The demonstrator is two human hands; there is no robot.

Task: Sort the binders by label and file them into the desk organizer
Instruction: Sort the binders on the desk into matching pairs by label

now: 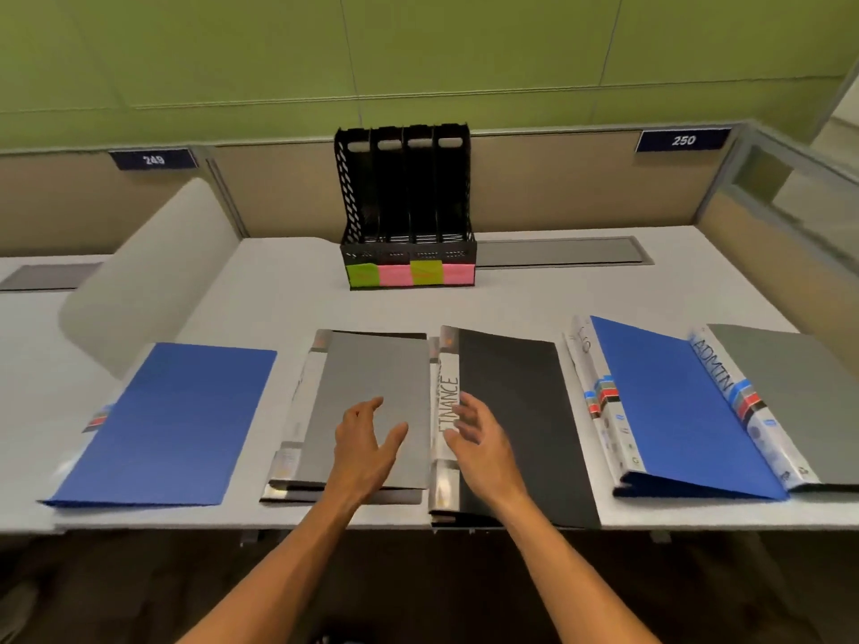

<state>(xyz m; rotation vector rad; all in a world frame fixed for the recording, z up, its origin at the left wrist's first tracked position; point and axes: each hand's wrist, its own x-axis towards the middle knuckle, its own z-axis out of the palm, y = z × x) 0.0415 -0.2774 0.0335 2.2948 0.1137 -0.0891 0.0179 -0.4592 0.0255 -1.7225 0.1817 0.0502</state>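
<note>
Several binders lie flat along the desk's front edge: a blue binder (167,425) at the left, a grey binder (372,383) on top of another, a black binder (520,411) with a "FINANCE" spine, a second blue binder (674,411), and a grey binder (799,392) with an "ADMIN" spine at the right. A black desk organizer (404,211) with several slots and green and pink sticky labels stands at the back centre. My left hand (367,439) hovers open over the grey binder. My right hand (479,439) is open over the black binder's spine.
The white desk (288,309) is bounded by beige partition panels at the back and right. A white curved divider (153,271) stands at the left. A grey cable hatch (562,251) lies right of the organizer. Number plates 249 and 250 hang on the partition.
</note>
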